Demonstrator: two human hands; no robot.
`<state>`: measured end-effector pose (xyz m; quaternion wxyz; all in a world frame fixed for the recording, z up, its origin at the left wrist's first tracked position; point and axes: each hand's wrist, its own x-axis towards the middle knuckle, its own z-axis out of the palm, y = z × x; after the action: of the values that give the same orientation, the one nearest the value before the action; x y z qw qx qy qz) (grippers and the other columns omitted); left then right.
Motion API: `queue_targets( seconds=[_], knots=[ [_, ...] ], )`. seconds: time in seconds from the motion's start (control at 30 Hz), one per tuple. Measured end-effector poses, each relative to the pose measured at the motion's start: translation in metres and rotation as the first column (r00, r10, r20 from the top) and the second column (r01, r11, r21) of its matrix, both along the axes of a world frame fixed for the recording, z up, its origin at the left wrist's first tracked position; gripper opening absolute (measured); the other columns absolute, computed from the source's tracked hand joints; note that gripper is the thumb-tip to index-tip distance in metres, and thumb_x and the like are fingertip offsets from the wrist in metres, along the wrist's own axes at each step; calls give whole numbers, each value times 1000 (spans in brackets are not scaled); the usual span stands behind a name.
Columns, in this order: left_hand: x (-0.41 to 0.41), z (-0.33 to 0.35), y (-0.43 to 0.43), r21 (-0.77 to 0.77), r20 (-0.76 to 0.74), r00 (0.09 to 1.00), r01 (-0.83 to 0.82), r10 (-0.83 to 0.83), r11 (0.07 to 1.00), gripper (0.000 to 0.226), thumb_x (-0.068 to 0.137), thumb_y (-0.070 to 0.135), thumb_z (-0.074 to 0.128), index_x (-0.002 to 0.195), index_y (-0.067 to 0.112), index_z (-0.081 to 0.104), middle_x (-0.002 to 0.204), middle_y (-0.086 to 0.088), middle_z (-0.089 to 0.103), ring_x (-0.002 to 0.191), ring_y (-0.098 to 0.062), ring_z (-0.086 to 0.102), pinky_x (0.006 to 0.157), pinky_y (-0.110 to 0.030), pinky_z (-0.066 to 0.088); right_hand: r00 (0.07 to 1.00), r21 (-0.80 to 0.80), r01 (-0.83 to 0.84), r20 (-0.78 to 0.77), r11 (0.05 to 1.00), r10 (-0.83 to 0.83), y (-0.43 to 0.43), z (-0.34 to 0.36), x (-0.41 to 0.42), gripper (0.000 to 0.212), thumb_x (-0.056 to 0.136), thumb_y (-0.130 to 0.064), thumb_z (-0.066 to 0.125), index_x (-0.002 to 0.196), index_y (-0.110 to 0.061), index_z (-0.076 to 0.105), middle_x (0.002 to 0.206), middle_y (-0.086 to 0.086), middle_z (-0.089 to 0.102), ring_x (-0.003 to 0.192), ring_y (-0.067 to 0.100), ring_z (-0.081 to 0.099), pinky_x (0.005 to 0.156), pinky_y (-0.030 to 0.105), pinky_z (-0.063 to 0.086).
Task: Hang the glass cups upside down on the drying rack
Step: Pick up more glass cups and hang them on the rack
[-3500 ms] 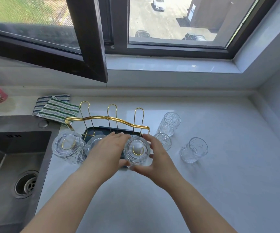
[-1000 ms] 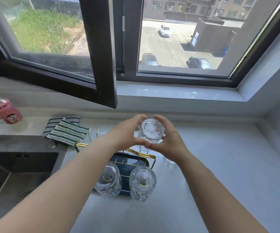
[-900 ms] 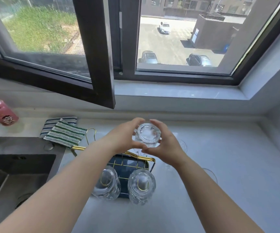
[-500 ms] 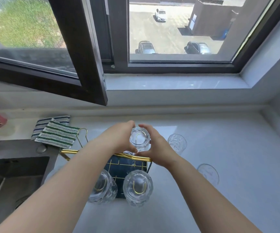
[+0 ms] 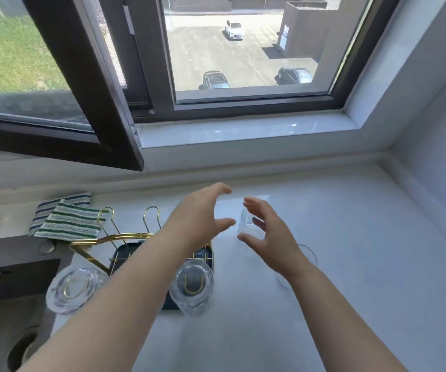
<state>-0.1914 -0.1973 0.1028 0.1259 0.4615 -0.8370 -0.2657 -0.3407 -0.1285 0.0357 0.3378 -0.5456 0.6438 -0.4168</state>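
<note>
Two cups are hanging upside down on the rack (image 5: 114, 237) — one (image 5: 192, 287) on the near prong at about 6 o'clock from the left hand, the other (image 5: 75, 288) at the rack's 7 o'clock corner, leaning out over the sink (image 5: 15, 277) edge. Gold wire loops are showing through both glass bases. Two far prongs at the rack's 11 and 12 o'clock are standing bare. The rack's dark tray is sitting on the white tabletop (image 5: 350, 237), partly hidden by the left forearm.

A third cup (image 5: 247, 224) is standing on the tabletop at 3 o'clock from the rack, partly behind the right hand's fingers. A fourth (image 5: 307, 255) is showing only as a faint rim at 4 o'clock from that one, behind the right wrist.

The left hand (image 5: 197, 221) is hovering above the rack's right end, fingers spread wide, holding nothing. The right hand (image 5: 267, 234) is curving open around the third cup, fingers wide — whether they are touching the glass, I cannot tell.

A striped cloth (image 5: 69, 218) is lying at the rack's 10 o'clock, beside the sink. An open window (image 5: 96, 89) is swinging in over the tabletop at 12 o'clock.
</note>
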Motion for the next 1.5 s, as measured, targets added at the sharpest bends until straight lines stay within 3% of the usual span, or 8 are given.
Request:
queue_targets(
  seconds=[0.2, 0.47, 0.67, 0.83, 1.07, 1.3, 1.4, 1.5],
  knots=[
    [-65, -32, 67, 196, -195, 977, 126, -88, 972, 70, 78, 24, 68, 137, 24, 31, 144, 6, 41, 130, -10, 39, 102, -20, 29, 980, 27, 198, -26, 980, -197, 72, -15, -49, 64, 71, -31, 73, 127, -32, 43, 133, -17, 48, 126, -2, 40, 103, 18, 31],
    [-109, -104, 103, 492, -121, 987, -29, 102, 870, 99, 74, 28, 74, 145, 14, 6, 156, -3, 15, 142, -16, 18, 108, -22, 20, 956, 237, 285, 5, 929, -294, 122, -67, -90, 87, 67, -26, 80, 137, -29, 28, 145, -13, 34, 133, 3, 31, 111, 28, 27],
    [-116, -125, 87, 518, -154, 985, 15, 76, 855, 88, 69, 21, 78, 139, 20, 26, 143, 5, 39, 132, -14, 37, 101, -24, 32, 967, 315, 194, 96, 929, -235, 107, -94, -92, 83, 69, -21, 78, 135, -35, 30, 141, -16, 40, 127, 3, 40, 106, 28, 37],
    [-117, -134, 78, 490, -176, 983, 40, 54, 871, 69, 67, 18, 78, 126, 25, 41, 125, 9, 55, 120, -12, 49, 93, -24, 37, 949, 274, 245, 130, 930, -288, 96, -99, -89, 63, 69, -22, 79, 118, -40, 43, 121, -25, 53, 110, -15, 47, 83, 6, 41],
    [-119, -136, 82, 451, -221, 975, 69, 36, 890, 77, 65, 18, 78, 131, 23, 39, 130, 6, 53, 121, -12, 48, 92, -20, 35, 939, 263, 282, 120, 923, -321, 97, -100, -86, 58, 71, -19, 76, 121, -29, 47, 122, -14, 57, 112, -1, 52, 98, 35, 48],
    [-95, -98, 90, 330, -302, 953, 79, 26, 941, 70, 64, 30, 78, 124, 31, 42, 122, 15, 54, 110, -6, 50, 92, -20, 41, 952, 161, 263, 117, 951, -283, 106, -60, -74, 66, 65, -33, 73, 126, -35, 46, 131, -13, 52, 120, 1, 47, 101, 25, 37],
    [-74, -66, 94, 278, -403, 913, 63, 57, 959, 64, 65, 29, 78, 119, 31, 44, 109, 22, 53, 94, 0, 52, 80, -8, 39, 935, 189, 217, 242, 958, -259, 107, -33, -65, 72, 64, -38, 77, 127, -42, 42, 136, -15, 47, 124, 1, 45, 101, 28, 40],
    [-48, -39, 94, 279, -516, 849, 40, 115, 959, 59, 63, 27, 80, 112, 29, 46, 107, 18, 56, 95, -7, 59, 79, -19, 48, 831, 234, 61, 527, 970, -179, 104, -12, -49, 84, 55, -54, 80, 129, -37, 44, 135, -1, 54, 116, 16, 58, 95, 36, 50]
  ],
)
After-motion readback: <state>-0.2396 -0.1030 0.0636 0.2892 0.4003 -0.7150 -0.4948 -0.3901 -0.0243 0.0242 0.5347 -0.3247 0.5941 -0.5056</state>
